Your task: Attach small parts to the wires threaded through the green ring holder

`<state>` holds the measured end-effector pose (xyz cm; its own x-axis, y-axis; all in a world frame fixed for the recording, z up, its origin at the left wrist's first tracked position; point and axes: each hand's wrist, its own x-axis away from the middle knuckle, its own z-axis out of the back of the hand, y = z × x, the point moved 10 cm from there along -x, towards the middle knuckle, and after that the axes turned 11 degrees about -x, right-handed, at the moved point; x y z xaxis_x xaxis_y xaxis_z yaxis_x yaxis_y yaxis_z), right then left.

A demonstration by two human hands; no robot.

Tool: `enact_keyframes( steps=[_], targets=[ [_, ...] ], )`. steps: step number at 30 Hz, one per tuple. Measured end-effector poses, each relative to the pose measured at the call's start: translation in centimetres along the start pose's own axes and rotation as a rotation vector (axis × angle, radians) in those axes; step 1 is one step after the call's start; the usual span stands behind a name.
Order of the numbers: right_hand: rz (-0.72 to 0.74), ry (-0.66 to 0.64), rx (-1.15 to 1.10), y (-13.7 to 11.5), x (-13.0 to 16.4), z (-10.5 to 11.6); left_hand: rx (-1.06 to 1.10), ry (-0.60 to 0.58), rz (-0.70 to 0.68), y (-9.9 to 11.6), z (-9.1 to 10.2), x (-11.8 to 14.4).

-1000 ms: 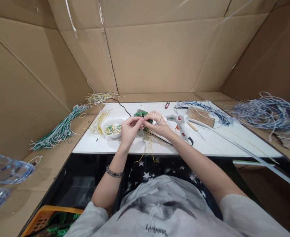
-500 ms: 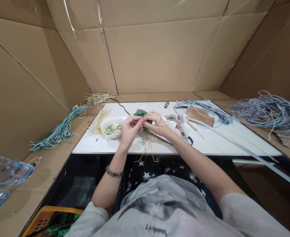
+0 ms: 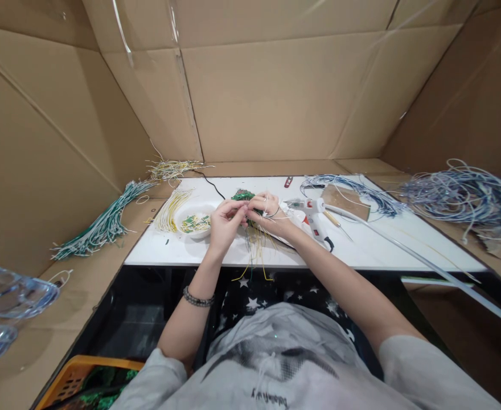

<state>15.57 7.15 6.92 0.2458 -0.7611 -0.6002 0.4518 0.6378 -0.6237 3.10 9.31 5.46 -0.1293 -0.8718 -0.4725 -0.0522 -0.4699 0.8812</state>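
**Fine wires pinched at the bench centre**

Cardboard walls surround a white bench (image 3: pixel 361 250). At frame centre, left hand (image 3: pixel 224 223) and right hand (image 3: pixel 270 212) each have their grip pinched on the wire bundle (image 3: pixel 253 228). Loose strands dangling over the edge could snag; the glue gun (image 3: pixel 314 213) lies close by.

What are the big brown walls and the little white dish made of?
The walls look like corrugated cardboard: matte brown, with creases and strips of shiny tape. The white dish seems to be smooth plastic or glazed ceramic; its glossy rim leaves that open.
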Motion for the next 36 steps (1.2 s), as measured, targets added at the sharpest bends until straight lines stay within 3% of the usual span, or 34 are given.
enact_keyframes(
  steps=[12, 19, 25, 31, 36],
  targets=[
    [0.067, 0.085, -0.062, 1.0, 0.0, 0.7, 0.101, 0.055, 0.102, -1.3, -0.1, 0.0],
    [0.089, 0.076, -0.082, 0.7, 0.0, 0.7, 0.004, 0.043, -0.006, 0.2, 0.1, 0.1],
    [0.047, 0.047, -0.05, 0.8, 0.0, 0.6, -0.009, 0.029, 0.022, 0.2, 0.1, 0.1],
    [0.028, 0.01, -0.004, 1.2, -0.1, 0.3, -0.059, 0.044, -0.055, 1.1, 0.3, 0.2],
    [0.033, -0.007, 0.022, 1.1, -0.1, 0.0, -0.015, 0.009, 0.002, 0.3, 0.4, 0.0]
  ],
)
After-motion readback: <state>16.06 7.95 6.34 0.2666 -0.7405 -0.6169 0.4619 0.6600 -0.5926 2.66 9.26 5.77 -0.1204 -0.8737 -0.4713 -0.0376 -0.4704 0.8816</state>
